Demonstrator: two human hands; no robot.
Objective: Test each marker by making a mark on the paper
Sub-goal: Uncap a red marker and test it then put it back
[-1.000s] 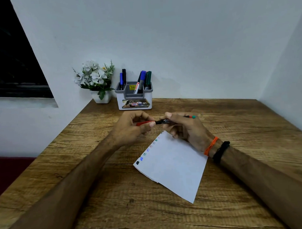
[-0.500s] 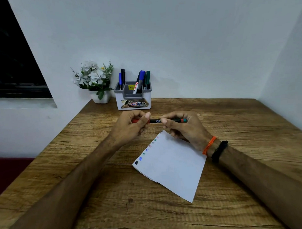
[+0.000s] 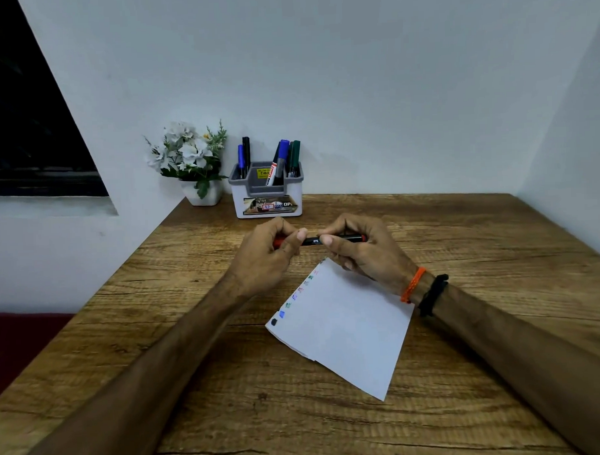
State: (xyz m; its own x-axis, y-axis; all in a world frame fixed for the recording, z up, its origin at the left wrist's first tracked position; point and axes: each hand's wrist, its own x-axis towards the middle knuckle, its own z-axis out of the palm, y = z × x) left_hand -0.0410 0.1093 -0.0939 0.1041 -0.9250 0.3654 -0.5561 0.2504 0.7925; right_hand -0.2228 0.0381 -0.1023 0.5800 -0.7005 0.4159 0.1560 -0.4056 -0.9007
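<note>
Crosswise above the paper (image 3: 346, 331), the marker (image 3: 312, 241) lies level, left hand (image 3: 269, 259) and right hand (image 3: 364, 252) gripping its ends.

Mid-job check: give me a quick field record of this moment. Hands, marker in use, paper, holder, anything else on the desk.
left hand: grips the red cap end of the marker
right hand: grips the marker's black barrel
marker: level, held above the table, off the paper
paper: flat on the table, small coloured marks along its left edge
holder: at the back, several markers standing in it
flower pot: left of the holder
</note>
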